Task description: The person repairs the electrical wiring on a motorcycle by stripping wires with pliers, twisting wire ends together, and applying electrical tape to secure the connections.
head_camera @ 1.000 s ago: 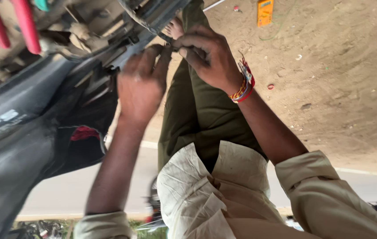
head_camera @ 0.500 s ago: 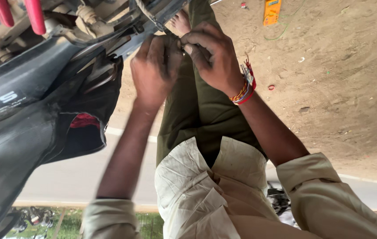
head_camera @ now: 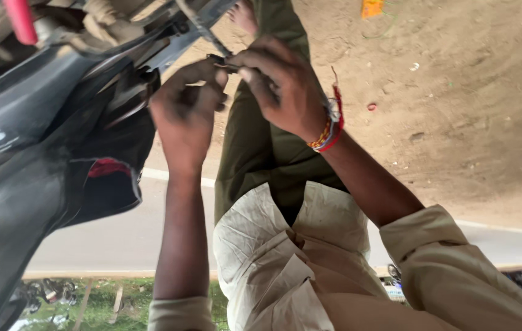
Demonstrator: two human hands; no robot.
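Note:
My left hand [head_camera: 184,113] and my right hand [head_camera: 279,86] meet in front of a dark grey scooter body [head_camera: 34,153]. The fingertips of both hands pinch a small metal end piece [head_camera: 223,61] of a thin ribbed cable [head_camera: 203,30] that runs out of the scooter's underside. A red and yellow thread bracelet [head_camera: 329,129] circles my right wrist. My cream shirt [head_camera: 279,263] and olive trousers [head_camera: 261,147] fill the middle, and a bare foot [head_camera: 244,15] shows at the top.
Red tubes [head_camera: 19,18] and grimy metal parts sit at the top left of the scooter, and a red lamp [head_camera: 106,167] shows in its panel. Bare dirt ground [head_camera: 457,92] lies to the right. A paved road strip [head_camera: 120,239] and grass [head_camera: 114,300] run below.
My left hand has shifted toward my right hand, so the fingertips now meet on the cable end. The view has swung slightly, moving the scooter left.

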